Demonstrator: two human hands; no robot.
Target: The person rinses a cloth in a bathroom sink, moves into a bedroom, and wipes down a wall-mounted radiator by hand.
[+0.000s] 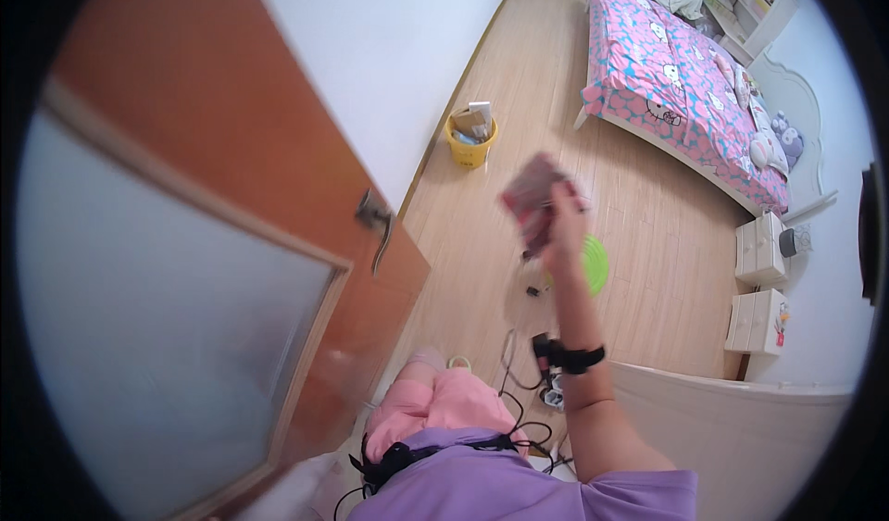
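My right hand [564, 233] reaches out ahead over the floor, gripping a blurred grey and red item [535, 194], possibly a folded cloth. A black band [583, 359] circles that wrist. Partly hidden below the hand is a lime-green round object [596, 265], perhaps a stool top, with a small black object [533, 291] on the floor beside it. My left hand is out of view. At the lower left hangs a blurred white shape [305, 486], too unclear to name.
An orange-brown door [326, 167] with a lever handle [382, 233] stands at left. Beyond are a yellow bin [472, 153] with contents and a bed [667, 83]. White bedside cabinets [757, 319] line the right wall. Dark cables [517, 410] trail near my legs.
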